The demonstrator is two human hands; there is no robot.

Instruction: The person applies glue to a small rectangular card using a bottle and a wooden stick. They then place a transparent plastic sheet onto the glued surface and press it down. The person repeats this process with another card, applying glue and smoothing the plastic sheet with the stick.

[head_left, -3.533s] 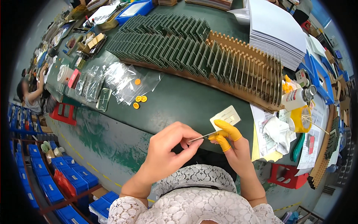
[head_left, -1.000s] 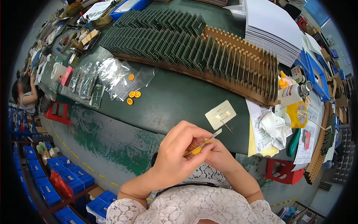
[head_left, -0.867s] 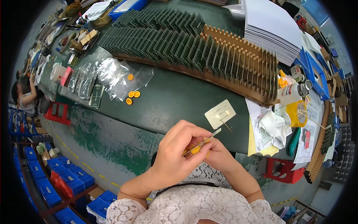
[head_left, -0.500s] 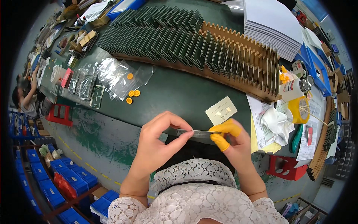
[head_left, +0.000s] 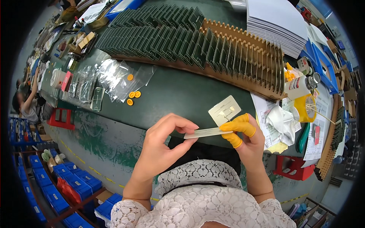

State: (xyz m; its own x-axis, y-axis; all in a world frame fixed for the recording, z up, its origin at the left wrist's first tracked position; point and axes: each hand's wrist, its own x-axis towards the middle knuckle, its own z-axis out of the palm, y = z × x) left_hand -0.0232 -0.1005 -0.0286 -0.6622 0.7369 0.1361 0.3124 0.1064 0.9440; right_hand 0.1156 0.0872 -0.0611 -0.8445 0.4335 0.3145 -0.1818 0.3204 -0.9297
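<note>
Just above the near table edge, I hold a thin pale card (head_left: 207,132) level and nearly edge-on between both hands. My left hand (head_left: 161,146) pinches its left end between thumb and fingertips. My right hand (head_left: 249,142), with yellow finger cots on its thumb and fingers, is closed on the right end. Beyond my right fingers a cream card (head_left: 222,107) with faint print lies on the green table (head_left: 167,95). Some small shiny pieces rest on that cream card, too small to make out.
A brown slotted rack (head_left: 243,83) holds many upright dark green panels (head_left: 167,41) across the back. Rolled yellow finger cots (head_left: 132,94) lie by clear plastic bags (head_left: 114,81) at left. Right stand a bottle (head_left: 298,88), crumpled tissue (head_left: 280,119) and yellow tape roll (head_left: 302,110).
The card in my hands has tilted, so its pale face shows instead of a dark edge. My right hand has shifted slightly right and turned; the left keeps its pinch.
</note>
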